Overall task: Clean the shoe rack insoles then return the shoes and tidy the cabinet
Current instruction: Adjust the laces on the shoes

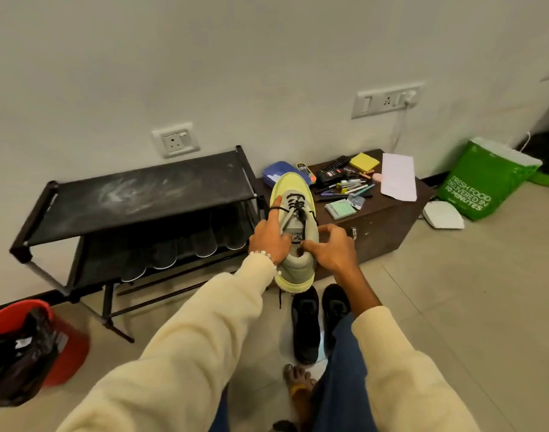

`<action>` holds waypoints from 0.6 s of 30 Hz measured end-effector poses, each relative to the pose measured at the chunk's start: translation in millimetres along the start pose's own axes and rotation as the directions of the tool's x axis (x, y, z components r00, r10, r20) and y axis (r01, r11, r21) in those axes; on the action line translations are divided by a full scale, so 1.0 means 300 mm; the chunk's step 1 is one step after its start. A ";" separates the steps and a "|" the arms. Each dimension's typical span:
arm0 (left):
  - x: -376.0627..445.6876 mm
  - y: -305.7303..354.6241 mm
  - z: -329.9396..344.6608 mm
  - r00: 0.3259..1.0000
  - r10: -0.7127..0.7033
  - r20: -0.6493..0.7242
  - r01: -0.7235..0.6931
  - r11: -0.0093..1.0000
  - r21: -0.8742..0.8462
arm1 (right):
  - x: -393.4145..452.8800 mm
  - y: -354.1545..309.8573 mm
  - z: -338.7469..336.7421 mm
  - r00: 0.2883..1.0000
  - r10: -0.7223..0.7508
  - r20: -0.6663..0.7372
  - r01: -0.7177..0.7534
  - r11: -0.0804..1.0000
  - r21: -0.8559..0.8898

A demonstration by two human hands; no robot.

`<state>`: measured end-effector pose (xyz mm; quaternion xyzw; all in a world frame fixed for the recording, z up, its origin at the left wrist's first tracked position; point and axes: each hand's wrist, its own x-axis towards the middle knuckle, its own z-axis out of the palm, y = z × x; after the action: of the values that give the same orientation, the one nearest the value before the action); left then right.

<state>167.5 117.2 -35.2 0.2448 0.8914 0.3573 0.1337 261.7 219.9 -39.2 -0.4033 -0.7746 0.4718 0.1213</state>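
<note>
Holding the yellow-green sneaker (293, 232) mid-frame, between the dusty shoe rack (136, 201) and a cluttered cabinet (379, 213), the left hand (268, 236) grips its side, forefinger stretched along the laces; the right hand (331, 249) pinches the padded collar. It looks light, soft-topped, stiff-soled, best held by the heel.

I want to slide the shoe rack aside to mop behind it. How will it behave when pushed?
The shoe rack looks light: thin tubes and dark fabric shelves. It would probably slide easily on the smooth tiled floor, though its slim frame may wobble or rack. The insoles lying on its lower shelf could shift.
</note>
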 end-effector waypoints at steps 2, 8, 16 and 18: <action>0.030 0.008 0.051 0.999 -0.002 0.049 0.003 1.000 -0.023 | 0.035 0.033 -0.012 0.999 0.034 -0.019 -0.034 0.999 -0.008; 0.175 -0.049 0.159 0.992 0.012 0.123 0.001 0.994 -0.109 | 0.192 0.107 0.055 0.991 0.124 -0.041 -0.124 0.992 -0.014; 0.397 -0.136 0.276 0.980 -0.022 0.196 0.050 0.989 -0.138 | 0.420 0.172 0.171 0.980 0.153 -0.124 -0.165 0.982 -0.092; 0.431 -0.166 0.305 0.975 -0.044 0.216 0.077 0.986 -0.147 | 0.454 0.193 0.198 0.977 0.168 -0.133 -0.184 0.976 -0.116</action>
<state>79.0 207.3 -143.4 0.2433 0.8487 0.3927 0.2574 169.6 296.4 -144.7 -0.5057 -0.7555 0.4044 0.1002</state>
